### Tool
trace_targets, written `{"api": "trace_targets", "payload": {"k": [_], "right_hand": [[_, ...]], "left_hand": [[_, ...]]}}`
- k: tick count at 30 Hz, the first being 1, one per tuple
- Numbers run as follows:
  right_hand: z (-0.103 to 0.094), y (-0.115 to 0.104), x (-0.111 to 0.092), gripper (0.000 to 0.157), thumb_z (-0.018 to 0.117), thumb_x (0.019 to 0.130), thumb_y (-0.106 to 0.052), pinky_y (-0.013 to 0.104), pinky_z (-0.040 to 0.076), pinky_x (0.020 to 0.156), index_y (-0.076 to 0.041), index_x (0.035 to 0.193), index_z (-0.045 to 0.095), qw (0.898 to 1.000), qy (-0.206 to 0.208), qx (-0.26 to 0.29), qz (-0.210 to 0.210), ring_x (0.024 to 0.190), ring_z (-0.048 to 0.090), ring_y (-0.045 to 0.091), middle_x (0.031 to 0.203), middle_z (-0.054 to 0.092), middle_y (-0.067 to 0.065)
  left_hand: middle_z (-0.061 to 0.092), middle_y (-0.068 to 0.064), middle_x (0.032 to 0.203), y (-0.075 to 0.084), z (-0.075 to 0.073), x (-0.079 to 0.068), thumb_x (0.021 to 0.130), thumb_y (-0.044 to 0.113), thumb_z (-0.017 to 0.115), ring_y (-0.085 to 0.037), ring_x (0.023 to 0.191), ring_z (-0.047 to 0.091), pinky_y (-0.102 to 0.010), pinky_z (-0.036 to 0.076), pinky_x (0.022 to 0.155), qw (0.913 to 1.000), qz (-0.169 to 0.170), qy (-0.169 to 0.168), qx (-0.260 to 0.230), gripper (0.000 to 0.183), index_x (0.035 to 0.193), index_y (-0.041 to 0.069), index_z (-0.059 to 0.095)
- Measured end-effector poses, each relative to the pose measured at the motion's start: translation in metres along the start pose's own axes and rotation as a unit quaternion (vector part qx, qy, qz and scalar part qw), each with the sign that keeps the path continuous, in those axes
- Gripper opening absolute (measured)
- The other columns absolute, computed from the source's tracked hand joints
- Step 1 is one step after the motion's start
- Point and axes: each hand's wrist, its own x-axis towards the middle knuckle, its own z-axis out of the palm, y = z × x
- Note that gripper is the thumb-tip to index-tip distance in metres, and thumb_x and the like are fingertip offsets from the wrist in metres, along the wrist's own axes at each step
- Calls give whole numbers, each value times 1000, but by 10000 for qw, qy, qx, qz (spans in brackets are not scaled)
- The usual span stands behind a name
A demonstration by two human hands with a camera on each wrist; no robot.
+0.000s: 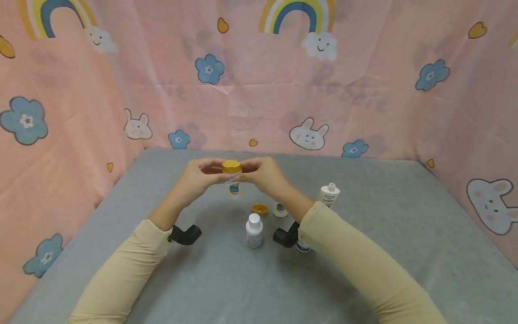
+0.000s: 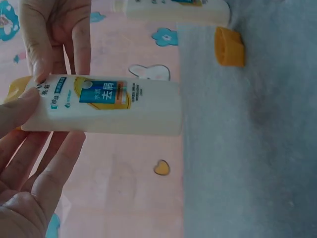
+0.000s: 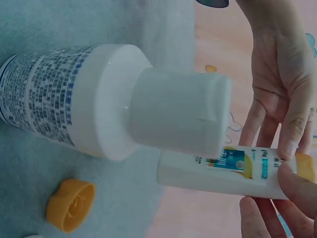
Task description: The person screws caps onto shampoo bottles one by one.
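Observation:
Both hands hold up a white shampoo bottle (image 1: 234, 185) with a yellow cap (image 1: 231, 166), upright above the table. My left hand (image 1: 198, 176) pinches its upper part from the left, the thumb lying on the front near the cap. From the other side my right hand (image 1: 265, 175) grips the same upper part with thumb and fingers. In the left wrist view the bottle's blue and yellow label (image 2: 105, 95) shows below the hands. A loose orange-yellow cap (image 1: 260, 209) lies on the table below, beyond a small white bottle (image 1: 254, 231).
Behind the right forearm stands a white bottle (image 1: 329, 193) with a bare narrow neck. Another white bottle (image 1: 280, 210) is partly hidden by the right wrist, and one more (image 1: 302, 246) shows only its base. Pink patterned cloth (image 1: 243, 108) encloses the grey table (image 1: 214, 279).

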Motion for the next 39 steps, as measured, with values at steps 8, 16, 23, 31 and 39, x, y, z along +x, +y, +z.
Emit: {"api": "trace_targets", "payload": {"k": [8,16,23,31,39], "right_hand": [[14,12,9,35,78,86,-15,41,54,101,-6,119,71,9990,70,-126,430,114,67,26,119,73,10],[24,25,12,36,78,86,-14,41,54,101,-5,120,71,9969,89,-176,760,115,66,27,121,72,10],[23,26,7,41,78,86,-17,40,53,102,-7,124,68,9972,75,-98,742,117,65,26,124,71,9],[-7,15,-21,47,76,88,-17,40,51,106,-8,132,63,9974,400,561,226,120,64,25,130,67,12],[-61,14,-61,52,75,90,-28,46,42,114,-13,137,58,9962,605,608,119,132,55,23,140,60,8]], "left_hand": [[68,-14,125,-24,1,7,90,18,75,-25,114,66,-41,56,97,9991,-374,-206,-5,37,125,8,67],[68,-14,127,-39,8,6,90,15,74,-27,119,64,-42,53,101,9978,-592,-286,-111,37,125,7,66],[62,-14,134,-32,12,0,92,22,73,-31,126,58,-48,49,106,9975,-583,-324,227,45,132,8,60],[60,-11,135,-10,39,-18,89,17,76,-29,128,57,-39,47,109,9925,944,738,246,49,132,6,58],[69,-10,124,-6,69,-15,85,11,78,-28,114,68,-38,56,96,9796,1390,99,1451,39,122,6,67]]}}
